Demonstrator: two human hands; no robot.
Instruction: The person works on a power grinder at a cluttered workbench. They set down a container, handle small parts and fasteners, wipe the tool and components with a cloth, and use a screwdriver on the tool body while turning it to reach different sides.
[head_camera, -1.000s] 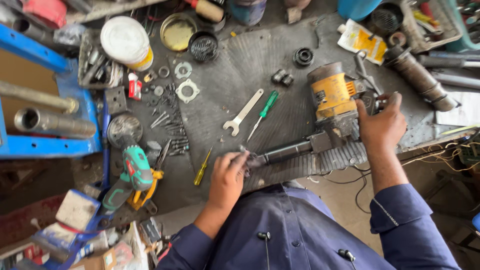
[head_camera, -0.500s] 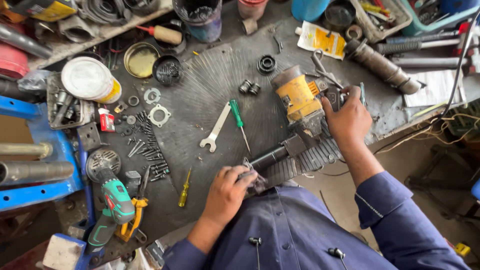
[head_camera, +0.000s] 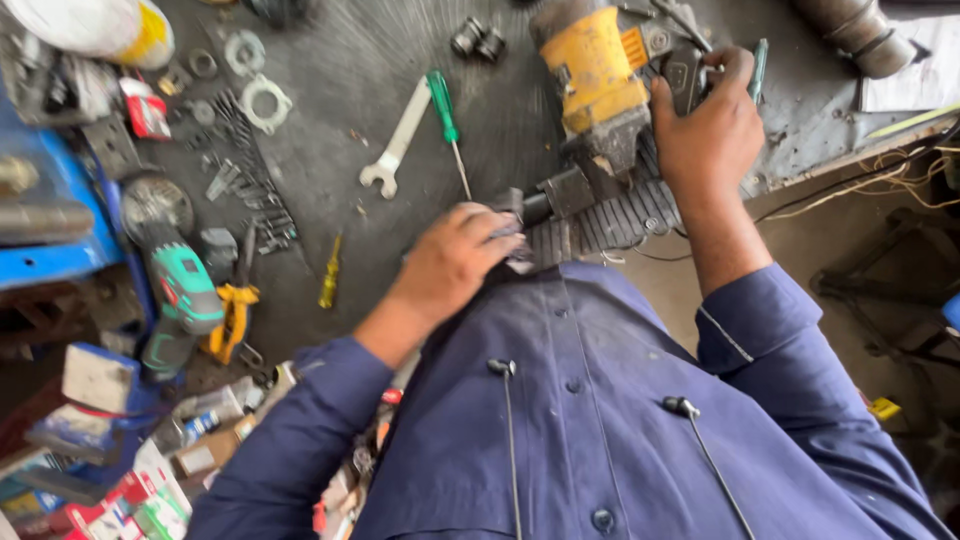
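The yellow tool (head_camera: 598, 75) lay on the grey bench (head_camera: 330, 190), its dark front end reaching toward the person's body; the right hand (head_camera: 705, 125) gripped its rear handle with fingers curled shut around it, while the left hand (head_camera: 455, 262) closed over the dark front end just beside the ribbed black mat (head_camera: 610, 222). A spanner (head_camera: 395, 140) and green screwdriver (head_camera: 445, 118) lay near, left of the tool, and a teal grinder (head_camera: 180, 290) sat well apart at the bench's left edge
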